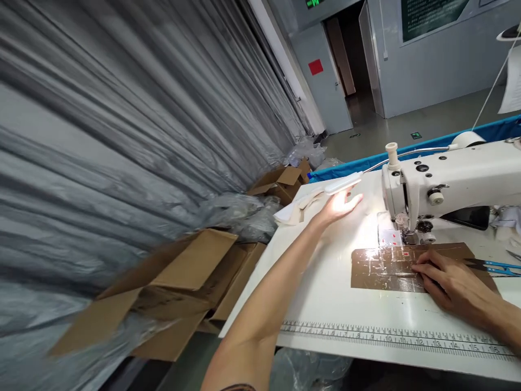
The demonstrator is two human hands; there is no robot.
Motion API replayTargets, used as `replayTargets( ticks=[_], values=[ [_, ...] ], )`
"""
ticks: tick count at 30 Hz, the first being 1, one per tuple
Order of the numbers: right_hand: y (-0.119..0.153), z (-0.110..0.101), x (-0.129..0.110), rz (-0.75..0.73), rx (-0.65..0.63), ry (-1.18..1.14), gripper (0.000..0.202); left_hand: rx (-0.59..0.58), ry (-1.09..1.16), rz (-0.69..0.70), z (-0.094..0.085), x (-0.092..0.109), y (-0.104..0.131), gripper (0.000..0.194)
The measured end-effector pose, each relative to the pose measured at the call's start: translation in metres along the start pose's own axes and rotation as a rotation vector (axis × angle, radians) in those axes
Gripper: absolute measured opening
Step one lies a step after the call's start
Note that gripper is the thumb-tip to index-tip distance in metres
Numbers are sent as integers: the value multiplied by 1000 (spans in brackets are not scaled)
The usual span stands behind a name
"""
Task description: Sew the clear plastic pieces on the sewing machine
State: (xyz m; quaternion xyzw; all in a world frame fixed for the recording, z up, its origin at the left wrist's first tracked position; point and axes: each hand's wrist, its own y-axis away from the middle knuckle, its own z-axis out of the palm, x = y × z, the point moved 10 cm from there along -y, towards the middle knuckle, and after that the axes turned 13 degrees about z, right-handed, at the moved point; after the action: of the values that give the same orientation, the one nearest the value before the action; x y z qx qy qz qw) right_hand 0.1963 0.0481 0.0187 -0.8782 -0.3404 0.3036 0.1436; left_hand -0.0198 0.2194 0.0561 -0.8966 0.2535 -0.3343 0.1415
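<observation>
My left hand (340,206) reaches across the table beneath the slim white lamp head (344,183), its fingers apart and nothing seen in them. Pale cloth pieces (299,209) lie just left of it. My right hand (450,277) rests on a brown board covered with shiny clear tape (374,271), fingers bent and tips drawn together; whatever may be between them is hidden. The board lies in front of the white sewing machine (459,171). A small white piece with red marks (389,237) is beside the needle area.
Blue-handled thread snips (499,266) lie right of my right hand. A printed ruler (391,336) runs along the table's front edge. An open cardboard box (195,260) and plastic bags (244,214) stand left of the table. A dark phone-like object (468,217) sits under the machine arm.
</observation>
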Motion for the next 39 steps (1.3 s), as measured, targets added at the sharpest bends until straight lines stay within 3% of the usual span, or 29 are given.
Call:
replayTargets(
  ticks=[4, 6, 10, 17, 23, 26, 30, 34, 36, 39],
  values=[
    [5, 3, -6, -70, 32, -43, 32, 77, -95, -87, -69, -11, 62, 47],
    [7, 6, -6, -71, 28, -60, 32, 104, -136, -125, -95, -11, 91, 47],
    [6, 8, -4, -51, -20, -69, 33, 96, -238, -165, -115, -1, 136, 38],
    [2, 0, -5, -49, 9, -45, 30, 19, -335, -205, -102, 16, 177, 27],
    [11, 23, 20, 23, -40, -52, 32, -214, -522, -251, -55, 18, 198, 16],
    [14, 31, 30, 59, -70, -81, 27, -201, -591, -276, -49, 15, 204, 16],
    [13, 31, 32, 97, -86, -96, 25, -96, -590, -284, -64, 16, 206, 15],
    [8, 20, 22, 67, -49, -93, 25, 144, -472, -149, -76, 48, 200, 16],
    [6, 18, 17, 62, -63, -88, 26, 149, -386, -51, -58, 71, 194, 15],
    [3, 20, 15, 96, -130, -86, 30, 39, -246, 106, -7, 109, 185, 15]
  ],
)
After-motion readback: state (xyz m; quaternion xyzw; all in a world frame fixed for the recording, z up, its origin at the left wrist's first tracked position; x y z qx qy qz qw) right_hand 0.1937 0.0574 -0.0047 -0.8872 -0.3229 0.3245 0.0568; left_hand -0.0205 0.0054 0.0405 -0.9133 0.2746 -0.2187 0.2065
